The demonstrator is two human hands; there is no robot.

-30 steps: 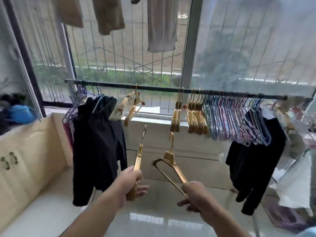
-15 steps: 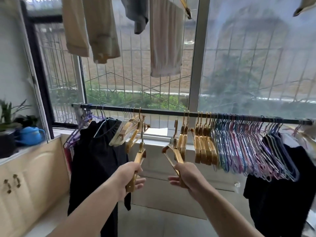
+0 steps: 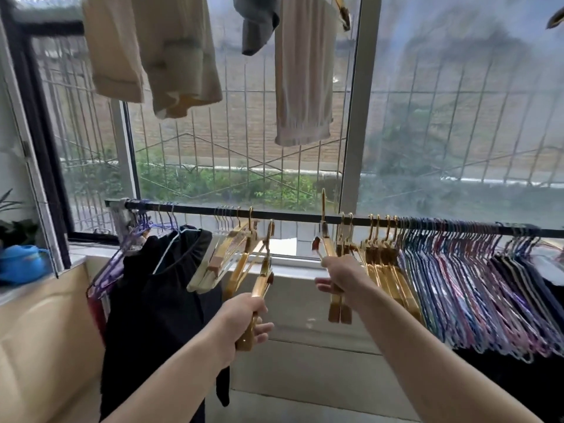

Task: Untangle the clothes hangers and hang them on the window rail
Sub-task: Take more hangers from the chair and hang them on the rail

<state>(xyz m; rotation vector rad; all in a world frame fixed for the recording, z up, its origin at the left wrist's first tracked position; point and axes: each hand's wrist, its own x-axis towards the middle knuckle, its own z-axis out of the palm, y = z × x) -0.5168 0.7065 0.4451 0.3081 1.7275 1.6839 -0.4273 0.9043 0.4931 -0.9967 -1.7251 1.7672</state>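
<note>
Window rail (image 3: 290, 214) far; L hand (image 3: 241, 319) grips gold hanger (image 3: 262, 279), R hand (image 3: 343, 274) grips 2nd gold hanger (image 3: 324, 239), hook above rail.

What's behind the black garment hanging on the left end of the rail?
Purple wire hangers poke out past the black garment's left edge, hooked on the rail. Whatever hangs directly behind the cloth is covered.
</note>
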